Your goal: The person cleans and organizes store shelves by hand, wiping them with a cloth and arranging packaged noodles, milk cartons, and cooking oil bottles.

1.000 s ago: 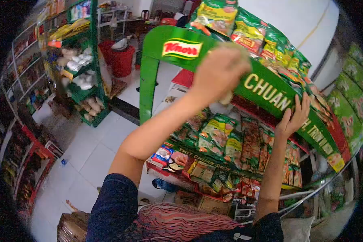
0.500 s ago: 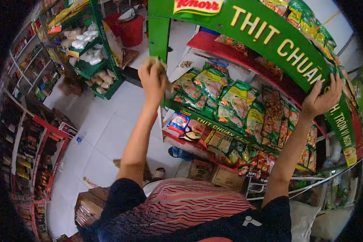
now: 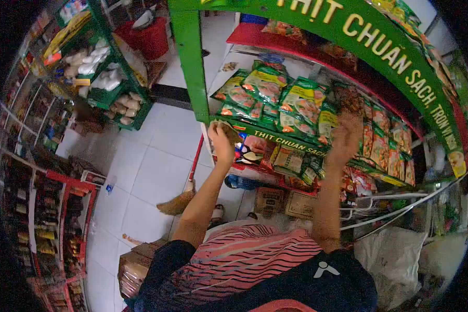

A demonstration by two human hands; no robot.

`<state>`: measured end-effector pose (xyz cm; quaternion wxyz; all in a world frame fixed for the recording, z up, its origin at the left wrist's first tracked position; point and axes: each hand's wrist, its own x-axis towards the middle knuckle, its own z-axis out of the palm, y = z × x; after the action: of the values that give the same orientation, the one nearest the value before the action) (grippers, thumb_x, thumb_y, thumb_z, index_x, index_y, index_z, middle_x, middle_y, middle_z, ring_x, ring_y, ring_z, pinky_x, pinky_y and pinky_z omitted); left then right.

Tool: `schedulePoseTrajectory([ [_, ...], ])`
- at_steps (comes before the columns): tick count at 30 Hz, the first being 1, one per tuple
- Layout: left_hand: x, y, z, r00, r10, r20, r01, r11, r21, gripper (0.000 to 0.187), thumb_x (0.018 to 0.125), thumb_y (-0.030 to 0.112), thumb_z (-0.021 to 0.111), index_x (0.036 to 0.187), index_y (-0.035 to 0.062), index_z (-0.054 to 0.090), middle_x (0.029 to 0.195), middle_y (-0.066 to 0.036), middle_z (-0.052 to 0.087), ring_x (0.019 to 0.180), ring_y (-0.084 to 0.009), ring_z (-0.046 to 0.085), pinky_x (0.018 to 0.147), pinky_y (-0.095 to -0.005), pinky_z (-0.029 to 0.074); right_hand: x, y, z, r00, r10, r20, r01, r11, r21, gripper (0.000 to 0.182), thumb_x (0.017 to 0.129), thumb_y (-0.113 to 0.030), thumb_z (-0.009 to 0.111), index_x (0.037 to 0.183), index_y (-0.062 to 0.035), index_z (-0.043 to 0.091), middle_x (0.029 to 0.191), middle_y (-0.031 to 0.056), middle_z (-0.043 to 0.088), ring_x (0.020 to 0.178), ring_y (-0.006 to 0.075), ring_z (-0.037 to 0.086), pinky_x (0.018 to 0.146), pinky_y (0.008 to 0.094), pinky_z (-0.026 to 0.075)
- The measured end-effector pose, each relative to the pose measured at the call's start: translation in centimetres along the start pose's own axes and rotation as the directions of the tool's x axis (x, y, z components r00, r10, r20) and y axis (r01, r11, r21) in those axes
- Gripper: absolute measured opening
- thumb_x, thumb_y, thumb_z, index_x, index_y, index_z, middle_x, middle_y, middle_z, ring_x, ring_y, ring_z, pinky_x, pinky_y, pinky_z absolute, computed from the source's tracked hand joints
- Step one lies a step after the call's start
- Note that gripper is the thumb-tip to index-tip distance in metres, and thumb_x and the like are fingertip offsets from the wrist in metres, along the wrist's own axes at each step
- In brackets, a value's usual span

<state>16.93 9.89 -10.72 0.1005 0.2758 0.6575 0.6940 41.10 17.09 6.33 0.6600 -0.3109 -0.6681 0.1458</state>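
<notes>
My left hand (image 3: pixel 222 145) is closed on a crumpled, yellowish cloth (image 3: pixel 224 131), which touches the left front corner of the green display shelf (image 3: pixel 283 139). Partly blurred, my right hand (image 3: pixel 345 140) is in front of the seasoning packets on the shelf's right half, open with nothing visible in it. Green seasoning packets (image 3: pixel 301 101) lie in rows on the sloping shelf, and red-brown packets (image 3: pixel 382 148) fill its right side. Above them curves a green sign (image 3: pixel 377 39) with raised letters, joined to a green post (image 3: pixel 189 62) on the left.
A broom (image 3: pixel 178 202) leans beside the display's left side. Cardboard boxes (image 3: pixel 269 202) sit under the shelf, and a white sack (image 3: pixel 392 255) is at my right. Green shelving (image 3: pixel 132 117) with bagged goods and a red rack (image 3: pixel 70 179) stand to the left. A red bucket (image 3: pixel 151 39) is behind.
My left hand has come down with the cloth from the green post to the shelf corner. My right hand has left the sign and moved down and left over the packets. The view has shifted.
</notes>
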Motion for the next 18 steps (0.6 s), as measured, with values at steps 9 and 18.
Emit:
schedulePoseTrajectory([
  [9,-3.8,0.6,2.3,0.96,0.27,0.073,-0.28,0.938,0.204,0.026,0.085,0.021,0.037,0.093,-0.003,0.045,0.101,-0.021,0.042,0.096,-0.0333,0.04,0.086,-0.0392,0.029,-17.0,2.6,12.6,0.044,0.534,0.844,-0.798,-0.49,0.352,0.036,0.081,-0.033,0.049,0.11,-0.0116,0.047,0.103,0.0043,0.05,0.09,0.0166,0.05,0.079,0.0316,0.042],
  [18,-2.2,4.7,-0.4,0.852,0.249,0.46,-0.359,0.917,0.17,0.022,0.084,0.018,0.043,0.093,-0.0003,0.051,0.09,-0.014,0.052,0.087,-0.0269,0.047,0.078,-0.0352,0.036,-17.6,7.8,12.2,0.194,0.689,0.698,-0.793,-0.309,0.525,0.029,0.074,-0.028,0.061,0.096,-0.0091,0.055,0.09,0.0071,0.059,0.082,0.0194,0.056,0.069,0.0325,0.047],
])
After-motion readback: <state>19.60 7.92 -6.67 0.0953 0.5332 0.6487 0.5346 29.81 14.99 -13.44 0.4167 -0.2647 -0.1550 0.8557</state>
